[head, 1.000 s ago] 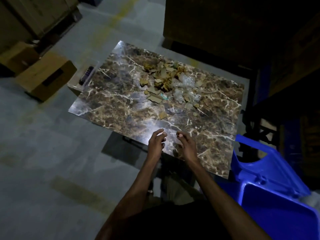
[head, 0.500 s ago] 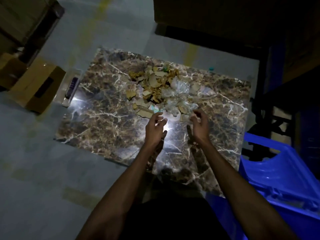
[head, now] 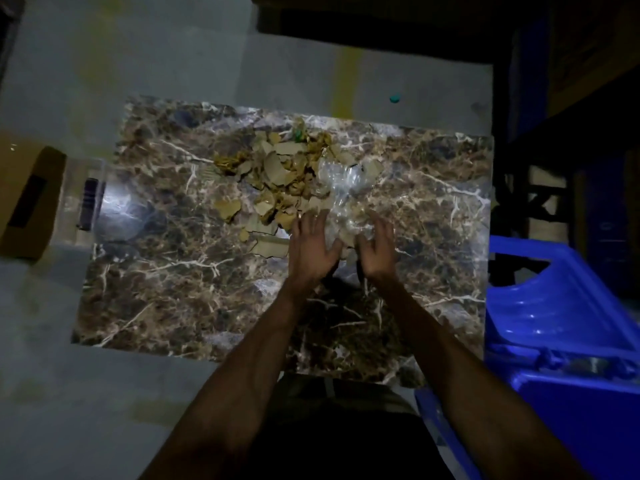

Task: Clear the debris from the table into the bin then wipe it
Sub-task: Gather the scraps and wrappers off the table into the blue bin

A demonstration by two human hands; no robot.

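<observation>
We see left hand [head: 311, 249] open, right hand [head: 377, 251] open | both cupped around clear plastic [head: 341, 188] | cardboard scraps [head: 277, 174] on table [head: 173, 271] | blue bin [head: 561, 341] right

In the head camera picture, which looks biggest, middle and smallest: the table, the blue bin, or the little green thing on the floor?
1. Table: biggest.
2. Blue bin: next, though it is cut off by the picture's edge and nearer the camera, so unsure.
3. Green thing: smallest by far.
</observation>
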